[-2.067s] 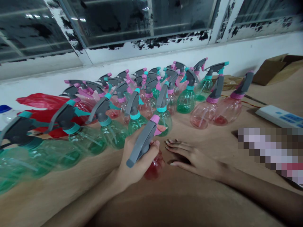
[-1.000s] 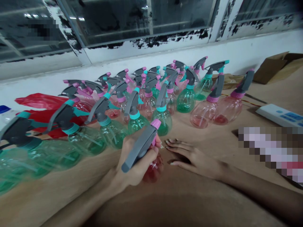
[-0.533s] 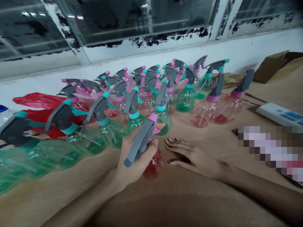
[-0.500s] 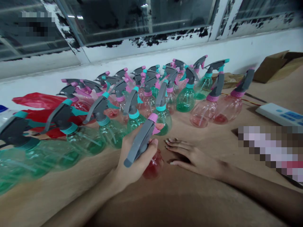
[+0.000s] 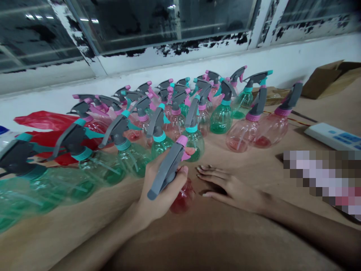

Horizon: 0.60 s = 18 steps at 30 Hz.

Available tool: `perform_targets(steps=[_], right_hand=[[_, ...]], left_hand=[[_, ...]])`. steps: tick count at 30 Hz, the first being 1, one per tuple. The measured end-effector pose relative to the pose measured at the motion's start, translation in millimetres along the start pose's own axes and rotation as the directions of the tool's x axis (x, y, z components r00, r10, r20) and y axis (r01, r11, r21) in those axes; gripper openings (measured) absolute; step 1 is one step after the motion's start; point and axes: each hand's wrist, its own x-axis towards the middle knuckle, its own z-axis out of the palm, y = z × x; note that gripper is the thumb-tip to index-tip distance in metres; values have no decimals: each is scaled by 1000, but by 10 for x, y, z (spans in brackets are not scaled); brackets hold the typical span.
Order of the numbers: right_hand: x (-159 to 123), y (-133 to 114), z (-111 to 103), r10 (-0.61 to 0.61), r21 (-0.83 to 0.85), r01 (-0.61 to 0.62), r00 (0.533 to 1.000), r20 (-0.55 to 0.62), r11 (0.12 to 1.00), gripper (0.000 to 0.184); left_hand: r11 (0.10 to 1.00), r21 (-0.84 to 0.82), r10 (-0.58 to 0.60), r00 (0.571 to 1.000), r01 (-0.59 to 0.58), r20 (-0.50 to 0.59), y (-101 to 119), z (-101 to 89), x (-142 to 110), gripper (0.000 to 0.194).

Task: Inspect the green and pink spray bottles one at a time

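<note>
Trigger spray bottle (image 5: 168, 167), one, held at the front centre of a light brown table (image 5: 254, 165): long grey sprayer head, slanting, its pink nozzle (image 5: 182, 140) pointing away from the person and its rounded tail towards them; pink trigger (image 5: 186, 155); clear, red-tinted body (image 5: 183, 201), rounded, glossy, deeper red low down. Base blurred; whether it touches the tabletop is hard to tell. Left hand (image 5: 167, 201): wrapped around the bottle below the head, thumb folded across the near side, a fingertip showing at the trigger. Right hand (image 5: 228, 184): palm down on the table, fingers extended side by side, thumb apart, just beside the bottle and holding nothing. Nearest behind: a green spray bottle (image 5: 195, 145) with turquoise collar. Farther right: two pink-collared spray bottles (image 5: 242, 137), side by side. Far left: a red plastic bag (image 5: 49, 121). Far right: an open cardboard box (image 5: 321, 81).
</note>
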Motion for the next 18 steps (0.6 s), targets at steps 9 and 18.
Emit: perform_targets(steps=[9,18], right_hand=[[0,1,3,0,-3,0,1000,-2,1000,52],[5,-2,0,11,1,-11,1000,14,1000,53]], left_hand=[[1000,1,-22,1000,22,-11,-1,11,-2,11],[1000,-17,-15,1000,15,-4,-48,14,-2,11]])
